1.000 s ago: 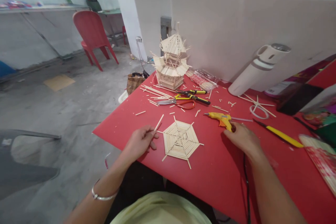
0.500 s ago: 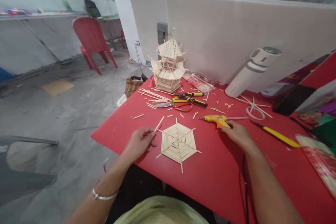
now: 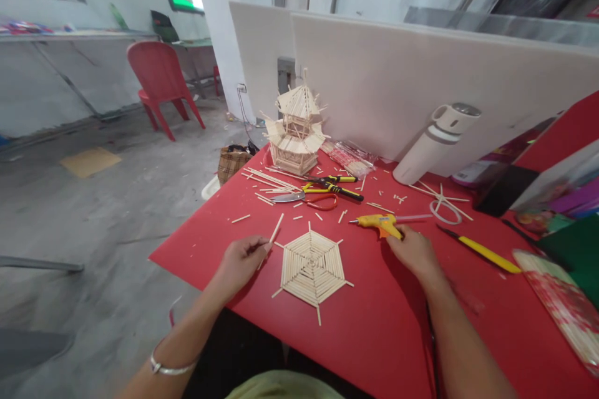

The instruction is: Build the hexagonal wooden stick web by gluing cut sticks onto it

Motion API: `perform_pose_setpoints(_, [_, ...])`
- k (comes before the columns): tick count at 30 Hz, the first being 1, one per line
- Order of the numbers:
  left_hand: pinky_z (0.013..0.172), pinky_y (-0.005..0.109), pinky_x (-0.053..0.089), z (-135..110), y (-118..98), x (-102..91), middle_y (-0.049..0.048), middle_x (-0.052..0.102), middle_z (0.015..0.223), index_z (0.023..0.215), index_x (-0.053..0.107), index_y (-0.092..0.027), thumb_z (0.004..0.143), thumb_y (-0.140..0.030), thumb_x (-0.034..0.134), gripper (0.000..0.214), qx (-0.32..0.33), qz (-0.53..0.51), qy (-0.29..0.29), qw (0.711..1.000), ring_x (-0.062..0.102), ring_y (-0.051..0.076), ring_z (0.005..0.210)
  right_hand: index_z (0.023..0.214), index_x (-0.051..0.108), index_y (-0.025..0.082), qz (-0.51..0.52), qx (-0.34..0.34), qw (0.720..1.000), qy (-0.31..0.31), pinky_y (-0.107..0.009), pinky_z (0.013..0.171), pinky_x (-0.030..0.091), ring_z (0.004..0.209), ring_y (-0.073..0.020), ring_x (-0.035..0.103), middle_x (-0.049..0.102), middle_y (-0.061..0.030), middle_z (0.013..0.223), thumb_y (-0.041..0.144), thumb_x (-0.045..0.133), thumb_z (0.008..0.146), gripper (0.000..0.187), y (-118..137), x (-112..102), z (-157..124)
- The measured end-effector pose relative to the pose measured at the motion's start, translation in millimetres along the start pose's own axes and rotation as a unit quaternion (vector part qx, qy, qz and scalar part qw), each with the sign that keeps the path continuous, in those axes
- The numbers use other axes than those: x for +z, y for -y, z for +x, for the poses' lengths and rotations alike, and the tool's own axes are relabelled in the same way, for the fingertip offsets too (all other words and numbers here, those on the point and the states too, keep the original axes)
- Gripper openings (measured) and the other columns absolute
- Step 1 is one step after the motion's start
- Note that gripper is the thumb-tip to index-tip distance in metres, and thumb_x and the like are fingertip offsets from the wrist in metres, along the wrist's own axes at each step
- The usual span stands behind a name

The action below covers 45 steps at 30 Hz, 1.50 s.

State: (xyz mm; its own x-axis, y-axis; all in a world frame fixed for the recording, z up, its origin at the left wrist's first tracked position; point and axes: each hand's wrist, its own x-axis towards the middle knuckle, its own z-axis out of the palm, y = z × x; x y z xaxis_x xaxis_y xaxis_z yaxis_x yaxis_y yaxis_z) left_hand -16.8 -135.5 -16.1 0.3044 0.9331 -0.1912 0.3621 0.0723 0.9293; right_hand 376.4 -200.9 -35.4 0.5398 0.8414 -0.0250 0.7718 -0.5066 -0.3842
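Note:
Pinched in my left hand [image 3: 243, 265] is a thin wooden stick [image 3: 276, 229], tilted up and to the right. Just right of it, a flat hexagonal web of sticks [image 3: 312, 267] lies on the red tabletop, with bare spoke ends jutting past its edge. My right hand [image 3: 412, 249] grips the handle of a yellow hot glue gun [image 3: 380, 222]. Its nozzle points left, above and to the right of the web, and a clear glue stick pokes out of its back. Some fingers of my right hand are hidden.
A stick-built pagoda [image 3: 296, 131] stands at the back of the red table [image 3: 365, 330]. Before it lie scissors [image 3: 306, 199], pliers [image 3: 334, 187] and loose sticks. To the right are a white flask [image 3: 435, 143], a yellow-handled cutter [image 3: 486, 254] and a stick pack [image 3: 561, 305].
The camera view has tilted up slightly, so the table things sit lower. My left hand's stick now shows below the fingers too. Both hands keep their holds.

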Motion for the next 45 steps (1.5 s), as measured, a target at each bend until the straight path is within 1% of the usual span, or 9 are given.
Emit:
perform_pose_setpoints(6, [0.041, 0.020, 0.031, 1.3, -4.3, 2.5, -0.0036, 0.052, 0.057, 0.072, 0.057, -0.017, 0.080, -0.060, 0.062, 0.044, -0.045, -0.049, 0.010, 0.998, 0.039, 0.007, 0.041, 0.116, 0.069, 0.018, -0.142, -0.099, 0.982, -0.077, -0.041, 0.086, 0.049, 0.106, -0.0323, 0.064, 0.069, -0.0155, 0.112, 0.036, 0.048, 0.089, 0.039, 39.5, -21.1, -4.5])
perform_pose_setpoints(11, [0.038, 0.020, 0.034, -1.4, -8.8, 4.4, -0.0047, 0.052, 0.055, 0.074, 0.056, -0.018, 0.078, -0.059, 0.063, 0.042, -0.044, -0.061, 0.029, 0.997, 0.042, 0.007, 0.037, 0.147, 0.047, 0.017, -0.169, -0.258, 0.951, 0.019, -0.037, 0.107, 0.039, 0.131, -0.0286, 0.049, 0.050, -0.0143, 0.148, 0.024, 0.056, 0.085, 0.062, 99.5, -15.9, 53.4])
perform_pose_setpoints(13, [0.038, 0.021, 0.036, -6.5, -8.8, 2.3, -0.0058, 0.049, 0.053, 0.073, 0.055, -0.019, 0.078, -0.056, 0.062, 0.039, -0.050, -0.053, 0.041, 0.996, 0.043, 0.008, 0.037, 0.150, 0.042, 0.016, -0.187, -0.272, 0.942, 0.058, -0.037, 0.108, 0.038, 0.136, -0.0320, 0.044, 0.041, -0.0170, 0.155, 0.018, 0.065, 0.076, 0.078, 114.1, -8.8, 83.7])
perform_pose_setpoints(16, [0.040, 0.022, 0.038, -16.4, -5.2, -2.1, -0.0065, 0.047, 0.049, 0.073, 0.055, -0.019, 0.079, -0.053, 0.061, 0.035, -0.059, -0.025, 0.049, 0.997, 0.046, 0.010, 0.037, 0.150, 0.041, 0.017, -0.213, -0.285, 0.927, 0.116, -0.036, 0.106, 0.039, 0.134, -0.0323, 0.045, 0.045, -0.0169, 0.152, 0.014, 0.071, 0.069, 0.086, 124.8, 1.7, 117.3])
perform_pose_setpoints(21, [0.040, 0.021, 0.036, -25.3, 3.7, -3.2, -0.0065, 0.049, 0.048, 0.077, 0.059, -0.018, 0.078, -0.050, 0.060, 0.032, -0.088, 0.000, 0.030, 0.996, 0.046, 0.010, 0.036, 0.151, 0.040, 0.019, -0.247, -0.289, 0.913, 0.151, -0.039, 0.102, 0.042, 0.130, -0.0353, 0.048, 0.046, -0.0174, 0.150, 0.018, 0.074, 0.067, 0.091, 131.4, 9.5, 132.1])
perform_pose_setpoints(31, [0.041, 0.022, 0.032, -21.8, -2.4, -4.4, -0.0064, 0.045, 0.047, 0.074, 0.064, -0.019, 0.077, -0.053, 0.061, 0.035, -0.082, 0.000, 0.044, 0.996, 0.041, 0.010, 0.038, 0.129, 0.059, 0.012, -0.201, -0.226, 0.948, 0.102, -0.046, 0.096, 0.045, 0.121, -0.0403, 0.054, 0.052, -0.0238, 0.135, 0.032, 0.072, 0.070, 0.064, 138.1, 6.9, 119.9])
perform_pose_setpoints(36, [0.055, 0.025, 0.041, -10.8, 1.4, -0.1, 0.0010, 0.067, 0.066, 0.079, 0.074, -0.019, 0.079, -0.047, 0.062, 0.030, 0.018, 0.066, 0.011, 0.998, 0.056, 0.016, 0.058, 0.126, 0.056, 0.011, -0.103, -0.162, 0.979, 0.060, -0.044, 0.090, 0.046, 0.112, -0.0379, 0.059, 0.060, -0.0228, 0.127, 0.033, 0.066, 0.073, 0.058, 129.5, -17.0, 103.7])
perform_pose_setpoints(43, [0.071, 0.029, 0.045, 7.7, -4.7, -3.1, 0.0050, 0.075, 0.086, 0.088, 0.075, -0.021, 0.086, -0.034, 0.057, 0.023, 0.117, 0.175, -0.009, 0.978, 0.065, 0.021, 0.076, 0.113, 0.060, 0.019, 0.125, -0.130, 0.979, 0.094, -0.031, 0.067, 0.052, 0.082, -0.0222, 0.067, 0.072, -0.0058, 0.097, 0.030, 0.049, 0.074, 0.042, 87.6, -22.7, 9.8])
perform_pose_setpoints(45, [0.071, 0.030, 0.045, 10.8, -7.3, -5.6, 0.0067, 0.074, 0.091, 0.092, 0.075, -0.022, 0.089, -0.031, 0.053, 0.025, 0.135, 0.220, -0.003, 0.966, 0.065, 0.021, 0.079, 0.113, 0.062, 0.020, 0.284, -0.113, 0.944, 0.123, -0.033, 0.072, 0.054, 0.088, -0.0238, 0.068, 0.072, -0.0058, 0.098, 0.028, 0.054, 0.068, 0.047, 75.9, -15.8, -24.6])
